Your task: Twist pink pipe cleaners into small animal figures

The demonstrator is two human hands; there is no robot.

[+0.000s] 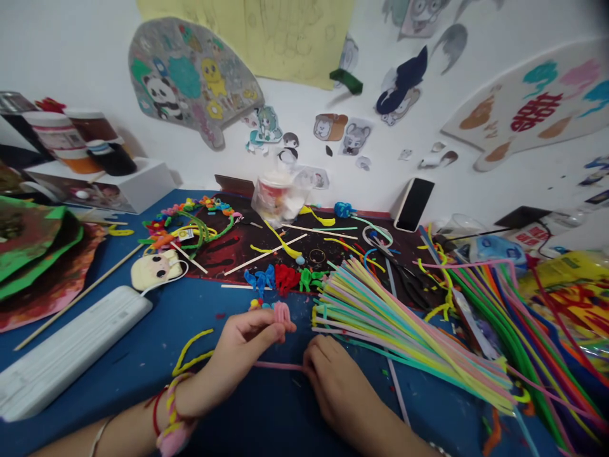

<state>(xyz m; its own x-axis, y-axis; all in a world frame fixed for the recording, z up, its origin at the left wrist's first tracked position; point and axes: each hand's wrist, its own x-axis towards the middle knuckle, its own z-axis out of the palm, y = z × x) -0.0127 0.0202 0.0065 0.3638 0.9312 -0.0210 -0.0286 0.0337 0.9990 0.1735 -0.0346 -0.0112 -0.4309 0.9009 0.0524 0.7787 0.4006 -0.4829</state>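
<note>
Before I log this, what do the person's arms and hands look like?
No gloves or sleeves visible. Left hand: red cord bracelet, pink-and-yellow twisted wristband, thin pale band farther up. Right hand: pale bracelet, mostly cut off by the frame.

Smooth white wall (71, 44) carries a rectangular yellow paper sheet (295, 38) and small cartoon paper cutouts (356, 138). Flat blue tabletop (166, 330) sits below.
</note>
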